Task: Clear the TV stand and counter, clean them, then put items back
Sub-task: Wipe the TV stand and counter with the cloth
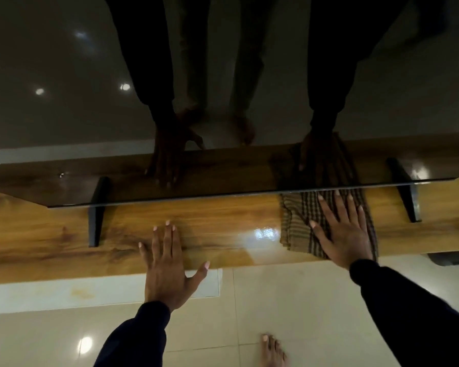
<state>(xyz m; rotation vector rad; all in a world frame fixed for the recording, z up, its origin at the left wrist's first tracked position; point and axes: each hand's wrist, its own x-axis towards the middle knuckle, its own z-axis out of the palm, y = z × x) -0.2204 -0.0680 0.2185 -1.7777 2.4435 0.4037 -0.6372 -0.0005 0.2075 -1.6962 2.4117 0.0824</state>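
On the wooden stand (51, 234), right under the TV (223, 75), nothing sits but a brown checked cloth (297, 223). So the clearing looks done, and the wiping is going on now. The right hand (342, 234) lies flat with straight fingers, pressing the cloth onto the wood near the TV's right leg (406, 192). The left hand (167, 263) rests flat and open on the front edge, between the cloth and the TV's left leg (97, 213). The things are not back yet, and no counter is in view.

The cloth (297, 229) runs under the TV (223, 75) at 12 o'clock, far edge hidden; the surface (51, 234) is cut off at 9 and 3 o'clock
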